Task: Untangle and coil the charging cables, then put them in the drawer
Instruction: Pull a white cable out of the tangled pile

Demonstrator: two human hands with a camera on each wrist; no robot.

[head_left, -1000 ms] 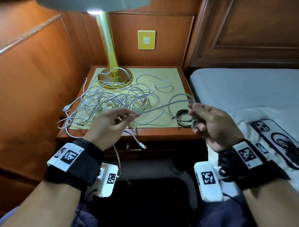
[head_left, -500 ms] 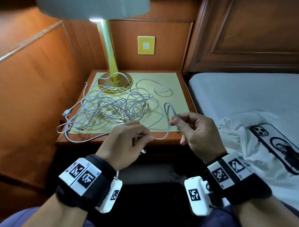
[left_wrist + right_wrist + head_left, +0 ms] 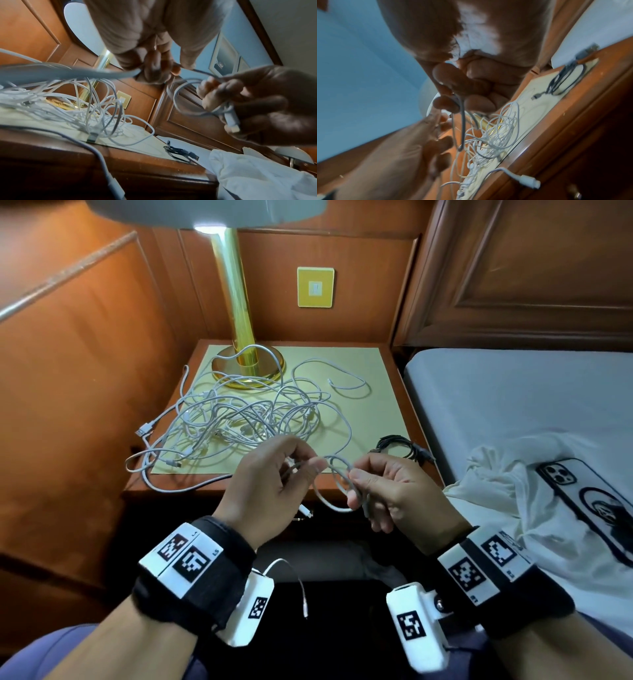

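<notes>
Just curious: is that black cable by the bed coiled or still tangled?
Coiled. The black cable lies in a neat loop on the nightstand, apart from the white tangle.

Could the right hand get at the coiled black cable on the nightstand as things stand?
Probably not at once: the right hand grips loops of the white cable. The black cable lies just beyond it with nothing between, so setting the loops down would free it.

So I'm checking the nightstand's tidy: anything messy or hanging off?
Yes. A white cable tangle sprawls over the nightstand and loops round the lamp base; one strand spills past the front edge. The black cable is coiled.
</notes>
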